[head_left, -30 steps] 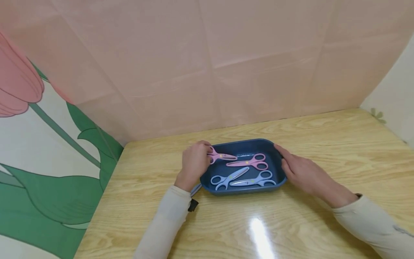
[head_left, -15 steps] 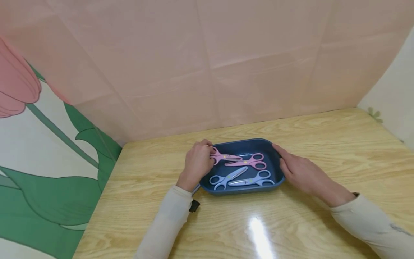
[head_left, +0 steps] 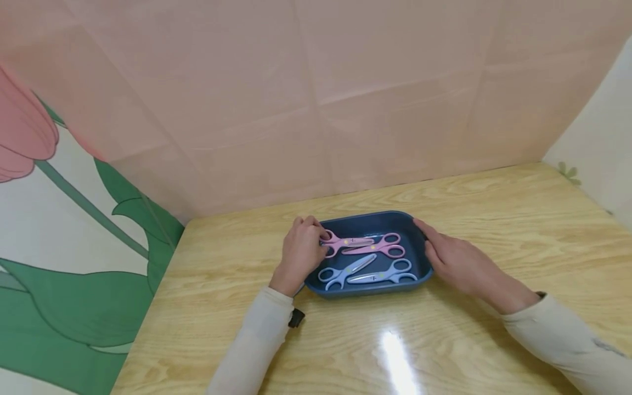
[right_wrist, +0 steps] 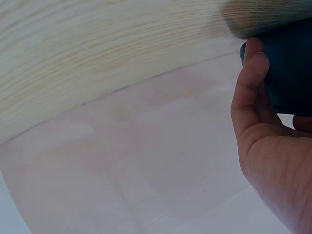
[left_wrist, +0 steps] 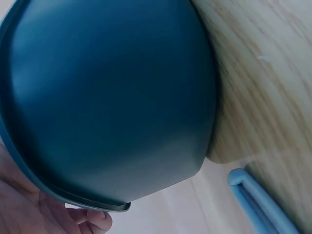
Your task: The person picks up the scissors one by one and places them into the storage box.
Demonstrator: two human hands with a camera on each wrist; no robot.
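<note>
A dark blue plastic tray (head_left: 365, 225) stands on the table with scissors lying in it. My left hand (head_left: 302, 249), at the tray's left end, pinches the handles of pink scissors (head_left: 353, 242), whose blades point right. These blades reach another pair of pink scissors (head_left: 372, 248). Nearer me lie light blue scissors (head_left: 349, 270) and a second light blue pair (head_left: 380, 276). My right hand (head_left: 456, 262) grips the tray's right end, thumb at the rim. In the left wrist view, the tray's outer wall (left_wrist: 117, 97) hides the scissors inside.
Beside the tray, partly under my left wrist, a light blue slender item (left_wrist: 258, 200) lies on the wooden table (head_left: 444, 340); only its end shows. A pink sheet (head_left: 316, 109) hangs behind the table. A black piece (head_left: 296, 317) sits at my left cuff.
My left hand has moved slightly right and lowered the pink scissors, so their blades now overlap the other pink pair. The right hand keeps its hold on the tray.
</note>
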